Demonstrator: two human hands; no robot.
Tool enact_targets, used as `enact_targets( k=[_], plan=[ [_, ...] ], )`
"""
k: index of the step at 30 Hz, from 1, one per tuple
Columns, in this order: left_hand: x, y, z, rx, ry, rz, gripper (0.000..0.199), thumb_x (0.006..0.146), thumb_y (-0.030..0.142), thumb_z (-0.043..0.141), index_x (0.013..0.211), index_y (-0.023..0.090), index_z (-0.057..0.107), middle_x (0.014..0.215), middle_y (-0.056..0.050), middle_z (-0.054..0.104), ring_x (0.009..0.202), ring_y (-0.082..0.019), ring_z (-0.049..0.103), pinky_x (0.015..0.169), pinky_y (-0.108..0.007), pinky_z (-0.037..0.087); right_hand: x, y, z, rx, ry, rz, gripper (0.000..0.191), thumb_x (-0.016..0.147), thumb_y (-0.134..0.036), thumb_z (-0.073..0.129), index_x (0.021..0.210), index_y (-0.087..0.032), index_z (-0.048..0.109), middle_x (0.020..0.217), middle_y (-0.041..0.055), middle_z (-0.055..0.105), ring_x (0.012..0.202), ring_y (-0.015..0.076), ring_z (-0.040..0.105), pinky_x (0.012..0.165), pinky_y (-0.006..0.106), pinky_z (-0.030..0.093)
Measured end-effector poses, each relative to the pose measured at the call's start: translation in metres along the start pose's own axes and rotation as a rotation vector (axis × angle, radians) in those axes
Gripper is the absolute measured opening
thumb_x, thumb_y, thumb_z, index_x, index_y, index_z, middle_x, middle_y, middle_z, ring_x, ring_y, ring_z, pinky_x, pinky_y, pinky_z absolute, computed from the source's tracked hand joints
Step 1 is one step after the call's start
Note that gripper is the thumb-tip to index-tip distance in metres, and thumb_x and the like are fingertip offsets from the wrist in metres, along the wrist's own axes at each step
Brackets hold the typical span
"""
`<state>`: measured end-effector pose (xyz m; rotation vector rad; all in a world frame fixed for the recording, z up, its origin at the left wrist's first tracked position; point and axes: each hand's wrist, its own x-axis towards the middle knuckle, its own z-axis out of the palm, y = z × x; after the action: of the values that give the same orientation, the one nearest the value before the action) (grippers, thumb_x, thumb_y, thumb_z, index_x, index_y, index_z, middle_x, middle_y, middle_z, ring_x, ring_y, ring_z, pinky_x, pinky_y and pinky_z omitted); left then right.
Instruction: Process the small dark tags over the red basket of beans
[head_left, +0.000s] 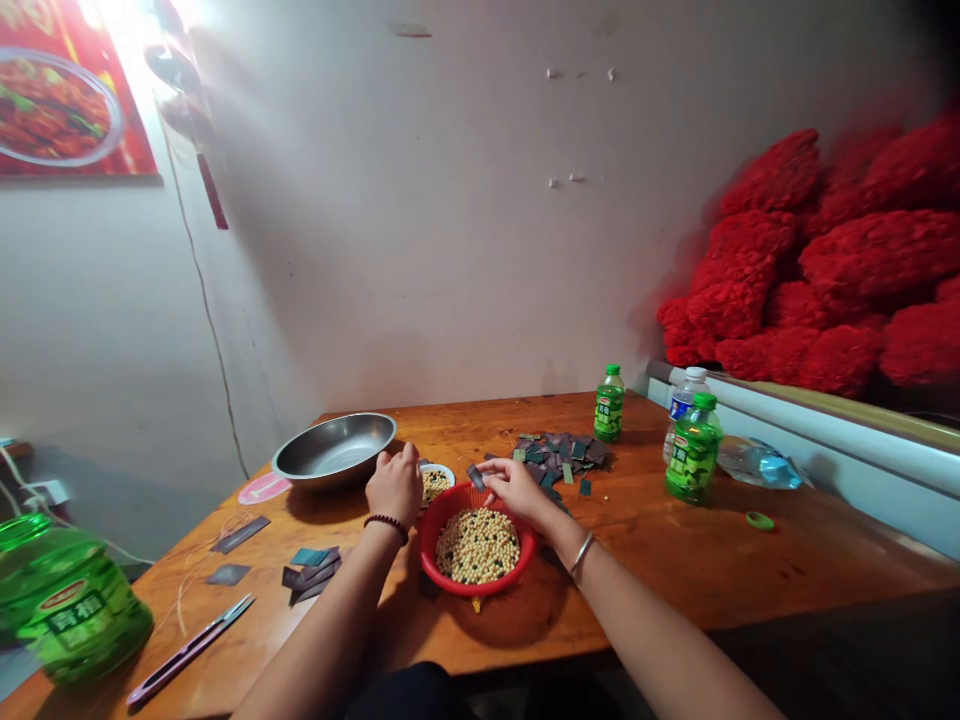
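My right hand (510,485) pinches a small dark rectangular piece (476,477) over the back rim of a red plastic basket (429,565). Pale round beads (480,545) with some dark ones fill the basket's bottom. To the left, my left hand (396,485) is closed beside a small white dish (448,470) that holds similar beads; what its fingers hold, if anything, is hidden. A heap of dark and green flat pieces (562,458) lies behind my right hand. More such pieces (313,573) are stacked to the left of my left forearm.
On the wooden table (637,560) stand a steel bowl (334,450), green bottles (691,460) (610,405) and a large green jug (71,610). Pink-handled snips (187,655) lie front left. A green ring (760,521) and a plastic bag (761,465) lie right.
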<state>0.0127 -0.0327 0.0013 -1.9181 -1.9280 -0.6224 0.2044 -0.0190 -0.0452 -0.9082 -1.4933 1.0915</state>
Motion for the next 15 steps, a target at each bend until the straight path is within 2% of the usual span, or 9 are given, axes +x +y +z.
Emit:
enact_targets(
  k=[2,5,15],
  plan=[
    [0.0019,-0.0073,0.0038,0.067,-0.109,-0.004,0.016,0.082,0.028,0.042,0.093,0.02,0.051,0.081,-0.007,0.065,0.093,-0.026,0.05,0.058,-0.026,0.037,-0.0002,-0.0004,0.0002,0.002,-0.002,-0.009,0.024,0.072,-0.009,0.047,0.09,-0.012,0.063,0.08,0.0041,0.068,0.043,0.0065,0.057,0.045,0.019,0.047],
    [0.0014,-0.0103,0.0063,0.1,-0.198,0.003,0.016,0.082,0.028,0.043,0.093,0.021,0.052,0.081,-0.008,0.066,0.091,-0.026,0.051,0.06,-0.027,0.038,-0.0006,-0.0015,0.0005,0.003,0.001,-0.013,0.024,0.073,-0.01,0.047,0.09,-0.012,0.063,0.08,0.0038,0.068,0.044,0.0066,0.057,0.045,0.019,0.047],
    [-0.0001,-0.0073,0.0042,0.105,-0.24,-0.002,0.018,0.081,0.024,0.042,0.095,0.02,0.053,0.084,-0.01,0.066,0.092,-0.025,0.053,0.064,-0.028,0.04,-0.0016,-0.0036,0.0008,-0.011,0.001,0.002,0.024,0.073,-0.009,0.046,0.09,-0.012,0.063,0.079,0.0041,0.068,0.044,0.0069,0.058,0.046,0.019,0.047]
  ],
)
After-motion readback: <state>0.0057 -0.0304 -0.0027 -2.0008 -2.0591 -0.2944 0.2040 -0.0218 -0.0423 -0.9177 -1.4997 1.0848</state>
